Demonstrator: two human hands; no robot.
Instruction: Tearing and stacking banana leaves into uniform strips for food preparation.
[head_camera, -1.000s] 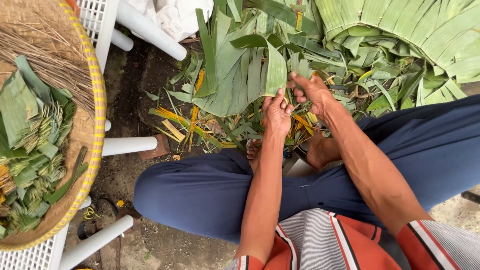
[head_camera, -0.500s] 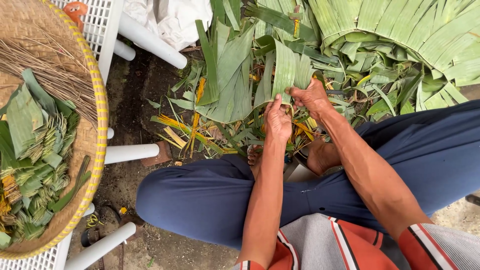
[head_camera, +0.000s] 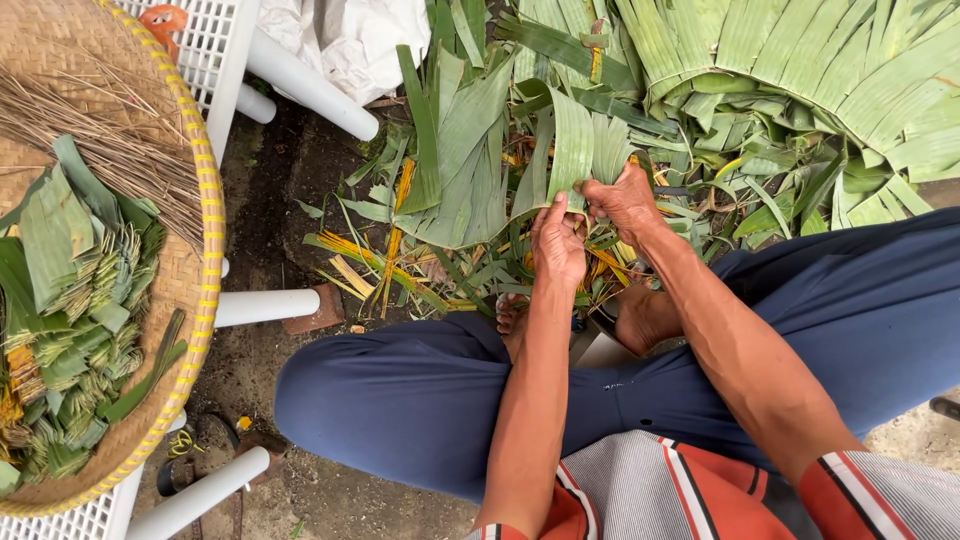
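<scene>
Your room is tight here: the woven tray (head_camera: 205, 230) with its yellow rim sits close on your left, heaped with folded leaf pieces (head_camera: 70, 300) and a sheaf of dry sticks (head_camera: 90, 120), and the white chair legs (head_camera: 265, 305) jut toward your knee. Ahead, a big pile of leaves (head_camera: 800, 90) fills the ground, scraps scattered below it. Your left hand (head_camera: 558, 245) is pinched shut on the base of a green leaf strip (head_camera: 572, 145), fingers together. Your right hand (head_camera: 625, 200) is closed on that same strip just beside it, the two hands nearly touching above your crossed legs.
</scene>
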